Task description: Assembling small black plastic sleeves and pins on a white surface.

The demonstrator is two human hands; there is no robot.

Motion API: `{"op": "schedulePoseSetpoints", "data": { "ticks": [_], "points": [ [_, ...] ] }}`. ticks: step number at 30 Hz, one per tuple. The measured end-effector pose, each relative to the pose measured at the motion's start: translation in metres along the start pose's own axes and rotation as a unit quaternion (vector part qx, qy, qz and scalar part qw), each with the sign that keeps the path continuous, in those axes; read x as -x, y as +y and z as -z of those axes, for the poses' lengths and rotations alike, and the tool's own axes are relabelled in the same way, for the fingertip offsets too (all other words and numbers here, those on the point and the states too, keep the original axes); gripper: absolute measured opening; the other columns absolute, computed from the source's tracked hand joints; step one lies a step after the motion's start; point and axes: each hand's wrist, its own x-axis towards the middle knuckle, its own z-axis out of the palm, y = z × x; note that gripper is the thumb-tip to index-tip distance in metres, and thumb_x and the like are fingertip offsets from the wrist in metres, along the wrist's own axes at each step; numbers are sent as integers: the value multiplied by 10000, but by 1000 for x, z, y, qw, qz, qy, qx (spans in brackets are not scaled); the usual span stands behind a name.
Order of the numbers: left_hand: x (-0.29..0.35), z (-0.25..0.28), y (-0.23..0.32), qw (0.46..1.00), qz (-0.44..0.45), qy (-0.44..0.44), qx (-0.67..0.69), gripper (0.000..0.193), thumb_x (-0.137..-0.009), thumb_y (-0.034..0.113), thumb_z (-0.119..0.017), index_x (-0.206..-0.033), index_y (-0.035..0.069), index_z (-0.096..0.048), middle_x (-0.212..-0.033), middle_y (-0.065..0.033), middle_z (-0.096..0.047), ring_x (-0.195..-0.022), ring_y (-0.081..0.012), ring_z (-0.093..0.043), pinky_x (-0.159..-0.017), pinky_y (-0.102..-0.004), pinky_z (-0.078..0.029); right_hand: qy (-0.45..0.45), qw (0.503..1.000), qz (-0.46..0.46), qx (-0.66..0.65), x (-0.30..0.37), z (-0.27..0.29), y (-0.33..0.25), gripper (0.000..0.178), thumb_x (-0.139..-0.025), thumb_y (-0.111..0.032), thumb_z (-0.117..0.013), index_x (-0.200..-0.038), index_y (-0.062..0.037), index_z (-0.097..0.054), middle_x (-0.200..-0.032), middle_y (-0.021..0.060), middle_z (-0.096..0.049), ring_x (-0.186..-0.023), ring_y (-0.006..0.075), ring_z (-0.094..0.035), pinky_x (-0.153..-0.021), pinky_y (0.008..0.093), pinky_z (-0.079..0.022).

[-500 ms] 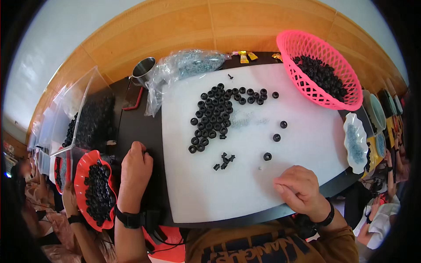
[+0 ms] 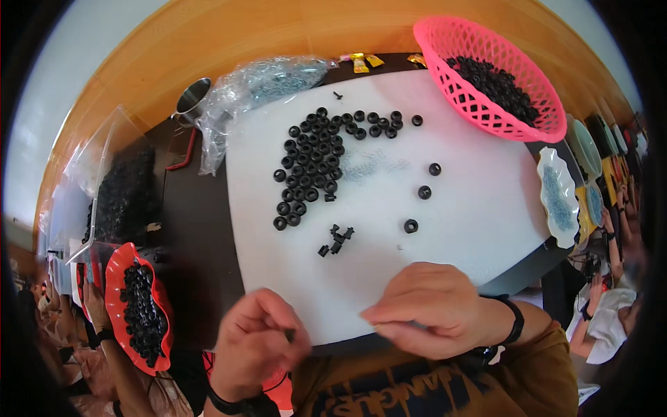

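At the far left stands a clear plastic bin (image 2: 101, 156) with a mass of black pieces in it. A co-worker's hand (image 2: 97, 311) touches the edge of a red tray with a wavy rim (image 2: 125, 256), filled with small black parts. To the right, a shiny metal cup (image 2: 193, 96) stands beside a crinkled clear plastic bag (image 2: 278, 80) of pale bluish bits.

Near the lower left corner of a large white board (image 2: 375, 264), the person's left hand (image 2: 256, 340), blurred, pinches a small dark part (image 2: 289, 335) between thumb and fingers. Farther back on the board lies a dense cluster of round black rings (image 2: 309, 156); nearer, a few small black spool-like pieces (image 2: 338, 240) touch one another.

The right hand (image 2: 434, 313) is over the board's near edge, thumb and fingertips pressed together; I cannot tell whether anything tiny is between them. Beyond it sit three separate black rings (image 2: 424, 192). A pink lattice plastic basket (image 2: 552, 126) holds more black parts, and a white wavy-edged dish (image 2: 564, 239) holds bluish bits.
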Motion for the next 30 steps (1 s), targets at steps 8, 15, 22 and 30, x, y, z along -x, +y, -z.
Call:
{"op": "schedulePoseSetpoints", "data": {
  "ticks": [8,15,22,30],
  "points": [
    [-6,-15,-29,960,117,-137,215,200,-810,-23,-421,-997,12,-485,-779,-115,-557,-571,-131,-450,-515,-256,-361,-15,998,62,-10,-9,-14,-6,277,-731,-50,-693,-993,-27,-604,-841,68,-609,-729,241,-606,-620,330,-473],
    [-10,-12,-34,947,157,-158,231,194,-840,-6,-394,-1011,10,-485,-773,-110,-563,-576,-144,-466,-519,-252,-369,3,998,69,-5,-3,-12,1,306,-711,-9,-723,-1012,-2,-666,-776,75,-620,-646,210,-601,-569,297,-470],
    [-9,-16,-28,977,109,-131,128,153,-928,67,-473,-1063,-4,-491,-865,-141,-626,-629,-140,-551,-584,-253,-467,-21,999,41,-27,-2,-9,2,308,-717,-39,-686,-1014,-36,-605,-861,69,-606,-743,254,-602,-650,340,-480],
    [-8,-14,-24,987,91,-112,66,172,-934,63,-486,-1083,-22,-501,-899,-131,-648,-716,-117,-610,-615,-218,-496,-2,998,69,-5,-3,-11,7,359,-698,-9,-695,-1056,-23,-667,-785,55,-616,-671,207,-596,-601,299,-475]
  ]
}}
